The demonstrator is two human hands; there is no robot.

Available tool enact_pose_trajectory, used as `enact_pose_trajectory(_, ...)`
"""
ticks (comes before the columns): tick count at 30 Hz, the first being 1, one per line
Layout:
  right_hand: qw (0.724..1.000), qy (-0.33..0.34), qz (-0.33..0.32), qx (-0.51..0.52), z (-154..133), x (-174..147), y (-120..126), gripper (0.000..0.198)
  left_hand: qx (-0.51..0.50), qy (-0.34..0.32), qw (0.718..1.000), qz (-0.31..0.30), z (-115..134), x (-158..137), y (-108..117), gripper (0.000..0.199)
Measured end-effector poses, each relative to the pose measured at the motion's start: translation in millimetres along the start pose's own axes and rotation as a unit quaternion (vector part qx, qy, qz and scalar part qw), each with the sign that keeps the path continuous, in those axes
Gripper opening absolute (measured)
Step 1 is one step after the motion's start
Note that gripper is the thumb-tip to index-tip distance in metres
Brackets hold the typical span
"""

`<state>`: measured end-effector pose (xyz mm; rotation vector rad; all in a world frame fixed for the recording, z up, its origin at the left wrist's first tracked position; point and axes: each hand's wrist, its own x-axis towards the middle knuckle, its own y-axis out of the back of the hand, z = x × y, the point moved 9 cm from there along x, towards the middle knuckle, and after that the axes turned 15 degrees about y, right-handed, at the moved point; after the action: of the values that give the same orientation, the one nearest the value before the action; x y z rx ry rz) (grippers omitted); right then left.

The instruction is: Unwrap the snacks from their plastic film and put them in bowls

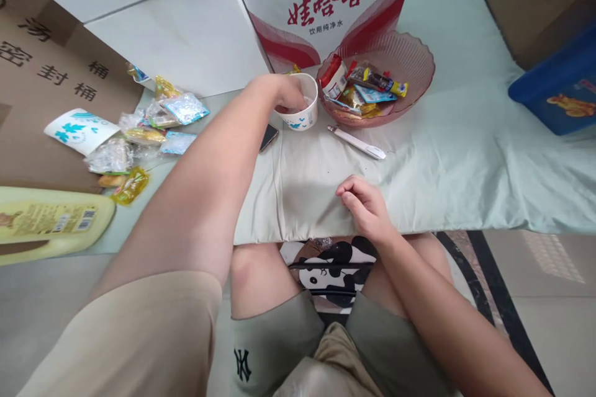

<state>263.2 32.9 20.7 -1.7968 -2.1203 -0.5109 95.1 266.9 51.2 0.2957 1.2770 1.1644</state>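
Note:
My left hand (292, 94) reaches into a white paper cup (300, 121) with blue leaf prints. Its fingertips are down inside the cup, so I cannot see whether they hold anything. My right hand (365, 205) rests over the front edge of the cloth-covered table, fingers curled in loosely with nothing visible in them. Just right of the cup stands a pink ribbed glass bowl (416, 71) with several wrapped snacks (372, 84) in it. A white and grey utility knife (356, 141) lies on the cloth between the bowl and my right hand.
At the left, a tipped paper cup (81, 130) lies beside a spread of wrapped snacks (158, 115). A dark phone (269, 136) sits partly behind my left forearm. White cartons (181, 31) and a water carton (326, 6) line the back. A yellow jug (56, 223) and a blue container (559, 87) flank the table.

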Motion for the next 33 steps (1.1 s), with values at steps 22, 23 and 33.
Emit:
enact_pose_trajectory(22,0.999,-0.018,0.021,-0.038,8.7,-3.4,5.0,0.017,0.13,-0.085,0.972,0.174,-15.7,-116.1,108.4,0.029)
enact_pose_trajectory(23,0.999,-0.021,0.018,-0.045,10.0,-3.9,5.1,0.017,0.141,-0.072,0.968,0.193,-35.7,-122.5,121.9,0.027)
enact_pose_trajectory(33,0.988,-0.06,-0.003,-0.139,9.9,-10.5,5.1,0.015,0.15,0.137,0.958,0.204,-279.6,-127.4,138.6,0.017)
